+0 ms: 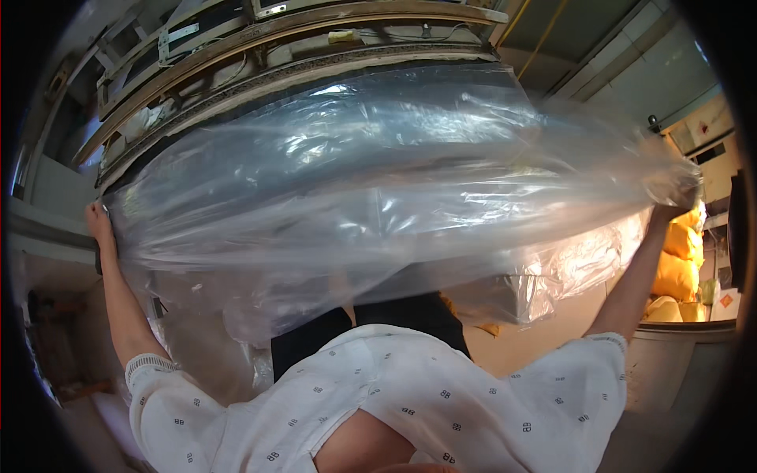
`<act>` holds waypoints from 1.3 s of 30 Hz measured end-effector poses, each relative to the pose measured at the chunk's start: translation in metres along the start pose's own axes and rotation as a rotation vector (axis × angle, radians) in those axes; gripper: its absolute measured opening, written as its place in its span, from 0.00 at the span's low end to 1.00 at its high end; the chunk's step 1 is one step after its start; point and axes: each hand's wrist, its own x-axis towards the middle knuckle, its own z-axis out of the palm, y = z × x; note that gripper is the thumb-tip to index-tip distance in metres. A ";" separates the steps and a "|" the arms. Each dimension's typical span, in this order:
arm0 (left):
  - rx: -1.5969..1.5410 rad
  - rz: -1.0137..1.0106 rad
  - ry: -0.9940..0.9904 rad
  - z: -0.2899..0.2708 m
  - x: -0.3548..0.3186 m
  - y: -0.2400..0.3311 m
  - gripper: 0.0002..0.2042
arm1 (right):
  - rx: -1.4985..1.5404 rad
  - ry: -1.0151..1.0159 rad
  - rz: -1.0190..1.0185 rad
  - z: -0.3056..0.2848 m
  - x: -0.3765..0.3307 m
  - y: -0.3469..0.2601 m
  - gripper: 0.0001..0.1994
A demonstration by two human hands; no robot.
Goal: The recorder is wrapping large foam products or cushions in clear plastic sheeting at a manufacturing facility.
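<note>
The fingers of the left hand [98, 219], at nine o'clock, are curled closed around the edge of a clear plastic sheet [378, 209]. The right hand [676, 194], just above three o'clock, is wrapped in bunched film from the same sheet; I cannot tell how far its fingers are closed.

The sheet spans the middle from nine to three o'clock, stretched between the two hands. It is see-through, shiny and creased, with long folds running from side to side, and it blurs towards two o'clock. Its upper part lies over a dark surface [505, 76], and its lower part hangs in front of dark trousers [410, 311].

At twelve o'clock, long rails [260, 33] cross beyond the sheet, with a small yellow block [343, 37] among them. Crumpled clear film [579, 264] lies at four o'clock, near yellow sacks [676, 264] farther right. A white patterned shirt [378, 386] fills six o'clock.
</note>
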 end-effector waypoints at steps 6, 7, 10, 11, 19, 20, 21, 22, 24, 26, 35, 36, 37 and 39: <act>0.345 -0.027 0.064 0.014 -0.010 0.027 0.18 | 0.418 0.170 -0.122 -0.102 0.132 -0.109 0.13; 0.339 -0.032 0.053 0.018 -0.016 0.025 0.18 | 0.639 0.317 -0.077 -0.139 0.126 -0.141 0.12; 0.346 -0.010 0.212 -0.011 -0.029 0.012 0.18 | 0.815 0.221 -0.608 -0.156 0.046 -0.230 0.15; 0.391 0.022 0.176 -0.029 -0.027 -0.010 0.18 | 0.823 0.135 -0.738 -0.168 0.024 -0.258 0.19; 0.594 0.005 -0.038 -0.039 -0.036 -0.032 0.18 | 1.085 -0.556 -0.277 -0.071 -0.004 -0.300 0.16; 0.591 -0.005 -0.037 -0.040 -0.032 -0.035 0.18 | 1.123 -0.402 -0.271 -0.076 0.001 -0.310 0.14; 0.639 -0.055 -0.044 -0.044 -0.026 -0.039 0.18 | 1.121 -0.394 -0.280 -0.081 0.007 -0.319 0.14; 0.684 -0.102 -0.054 -0.044 -0.022 -0.040 0.19 | 1.092 -0.266 -0.264 -0.086 0.012 -0.326 0.15; 0.652 -0.103 -0.073 -0.043 -0.024 -0.036 0.19 | 0.908 -0.009 -0.240 -0.101 0.019 -0.342 0.24; 0.614 -0.135 -0.078 -0.043 -0.028 -0.027 0.19 | 0.848 0.037 -0.198 -0.109 0.029 -0.356 0.26; 0.612 -0.048 -0.056 -0.042 -0.038 -0.023 0.20 | 1.650 -0.648 0.087 -0.078 0.049 -0.375 0.07; 0.614 -0.054 -0.066 -0.040 -0.038 -0.023 0.20 | 1.696 -0.622 0.103 -0.075 0.050 -0.372 0.07; 0.618 -0.058 -0.047 -0.043 -0.034 -0.027 0.20 | 1.693 -0.637 0.101 -0.079 0.050 -0.368 0.07; 0.630 -0.059 -0.037 -0.049 -0.034 -0.035 0.20 | 1.502 -0.538 0.029 -0.090 0.047 -0.356 0.07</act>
